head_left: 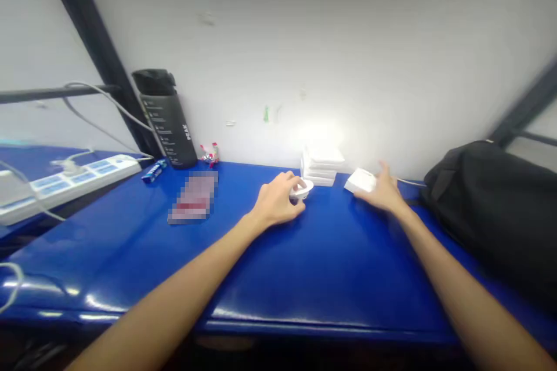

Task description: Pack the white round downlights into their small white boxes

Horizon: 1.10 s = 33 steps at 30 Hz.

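Note:
My left hand (278,200) is closed around the edge of a small white round disc-like piece (303,188), with the thumb below and the fingers above. It is just above or on the blue tabletop (278,266); I cannot tell which. To the right, my right hand (383,190) is at a small white square box (362,180), which looks slightly tilted. The thumb lies along the box's near side and one finger points up; the other fingers are partly hidden. Between the hands, a stack of several flat white boxes (321,167) stands against the wall.
A black bag (491,203) lies on the right. On the left are a dark water bottle (167,122), a blue packet (154,171), a red-and-white wrapper (210,154), a blurred-out flat item (194,197) and a white power strip (87,177) with cables.

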Each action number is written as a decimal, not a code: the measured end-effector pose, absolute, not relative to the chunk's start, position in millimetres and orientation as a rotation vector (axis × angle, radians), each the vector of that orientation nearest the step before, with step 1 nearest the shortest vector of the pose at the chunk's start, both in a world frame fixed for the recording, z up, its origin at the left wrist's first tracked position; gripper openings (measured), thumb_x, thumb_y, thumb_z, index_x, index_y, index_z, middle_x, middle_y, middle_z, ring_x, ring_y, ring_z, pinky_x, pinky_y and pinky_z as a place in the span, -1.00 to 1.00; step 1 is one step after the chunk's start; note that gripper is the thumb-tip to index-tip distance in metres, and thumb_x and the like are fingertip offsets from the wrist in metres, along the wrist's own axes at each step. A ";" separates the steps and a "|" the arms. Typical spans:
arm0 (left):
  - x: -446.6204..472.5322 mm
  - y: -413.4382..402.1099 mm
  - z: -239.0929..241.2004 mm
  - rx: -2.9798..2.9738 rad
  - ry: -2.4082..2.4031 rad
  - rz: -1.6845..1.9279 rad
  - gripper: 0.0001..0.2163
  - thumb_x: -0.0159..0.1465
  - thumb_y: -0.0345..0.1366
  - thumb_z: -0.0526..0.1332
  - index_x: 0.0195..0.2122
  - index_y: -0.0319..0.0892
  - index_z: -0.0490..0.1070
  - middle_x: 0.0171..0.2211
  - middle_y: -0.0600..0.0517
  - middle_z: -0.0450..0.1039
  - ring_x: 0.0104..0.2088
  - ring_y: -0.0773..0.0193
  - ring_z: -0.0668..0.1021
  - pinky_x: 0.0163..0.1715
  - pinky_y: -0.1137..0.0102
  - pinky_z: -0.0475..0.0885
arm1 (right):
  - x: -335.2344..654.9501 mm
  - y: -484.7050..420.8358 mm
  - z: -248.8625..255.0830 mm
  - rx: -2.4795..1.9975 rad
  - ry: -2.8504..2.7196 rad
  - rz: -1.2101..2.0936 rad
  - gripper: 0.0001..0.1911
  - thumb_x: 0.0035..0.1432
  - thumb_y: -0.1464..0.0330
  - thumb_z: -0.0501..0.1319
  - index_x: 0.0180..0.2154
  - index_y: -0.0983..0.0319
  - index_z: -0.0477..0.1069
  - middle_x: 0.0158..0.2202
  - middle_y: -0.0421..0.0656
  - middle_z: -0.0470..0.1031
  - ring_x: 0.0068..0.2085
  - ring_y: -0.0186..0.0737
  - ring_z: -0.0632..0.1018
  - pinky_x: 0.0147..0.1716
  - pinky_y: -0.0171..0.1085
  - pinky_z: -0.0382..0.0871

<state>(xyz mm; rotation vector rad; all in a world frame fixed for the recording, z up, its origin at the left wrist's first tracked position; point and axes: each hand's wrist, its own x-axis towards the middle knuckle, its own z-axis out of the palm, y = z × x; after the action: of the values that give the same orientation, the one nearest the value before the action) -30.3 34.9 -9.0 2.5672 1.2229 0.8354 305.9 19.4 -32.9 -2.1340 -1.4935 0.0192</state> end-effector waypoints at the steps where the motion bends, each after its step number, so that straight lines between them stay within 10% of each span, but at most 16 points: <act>1: -30.2 34.9 -9.0 2.579 1.277 0.822 -0.73 0.16 -0.32 0.29 -0.09 -0.01 0.51 -0.07 0.01 0.55 0.03 0.06 0.56 -0.28 0.30 0.43 | 303.5 20.4 -33.7 -2.103 -1.528 0.020 0.40 -0.14 -0.11 0.47 0.48 0.29 -0.20 0.26 0.20 0.38 0.32 0.35 0.37 0.27 0.10 0.29; 10: -28.4 36.9 -8.6 2.400 1.539 0.803 -0.65 0.34 0.13 0.24 -0.15 -0.04 0.53 0.05 -0.08 0.46 0.11 -0.03 0.50 -0.08 0.16 0.53 | 284.1 19.0 -29.2 -2.002 -1.807 -0.041 0.00 -0.01 -0.34 0.28 0.18 0.28 0.39 0.08 0.15 0.47 0.22 0.30 0.39 0.23 0.07 0.31; 16: -31.8 44.9 -19.2 2.457 1.693 0.715 -0.60 0.53 -0.09 -0.05 0.16 -0.12 0.46 0.15 -0.17 0.47 0.17 -0.08 0.47 0.18 0.05 0.40 | 284.3 21.8 -36.2 -2.156 -1.711 0.031 -0.13 0.11 -0.29 0.24 0.14 0.26 0.39 0.13 0.18 0.42 0.26 0.32 0.39 0.24 0.06 0.29; 21: -36.3 52.5 -24.7 2.394 1.883 0.608 -0.38 0.47 0.13 0.00 0.15 -0.40 0.42 0.14 -0.42 0.48 0.21 -0.26 0.45 0.25 -0.04 0.29 | 285.2 23.8 -39.1 -2.268 -1.581 0.081 -0.04 0.16 -0.32 0.14 0.22 0.33 0.33 0.17 0.27 0.43 0.32 0.42 0.37 0.25 0.16 0.27; 33: -33.3 49.8 -23.4 2.391 1.516 0.867 -0.67 0.39 -0.16 0.19 0.11 -0.13 0.25 0.01 -0.21 0.51 0.03 -0.17 0.52 0.03 0.04 0.40 | 292.6 19.6 -31.7 -2.104 -1.430 0.154 0.15 -0.14 -0.23 0.42 0.30 0.21 0.07 0.26 0.22 0.38 0.22 0.31 0.50 0.14 0.10 0.44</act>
<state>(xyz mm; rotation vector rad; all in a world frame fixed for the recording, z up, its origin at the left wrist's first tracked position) -33.3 49.8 -23.4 2.3911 1.5158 0.8672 292.6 19.6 -31.7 -2.1041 -1.4305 0.1535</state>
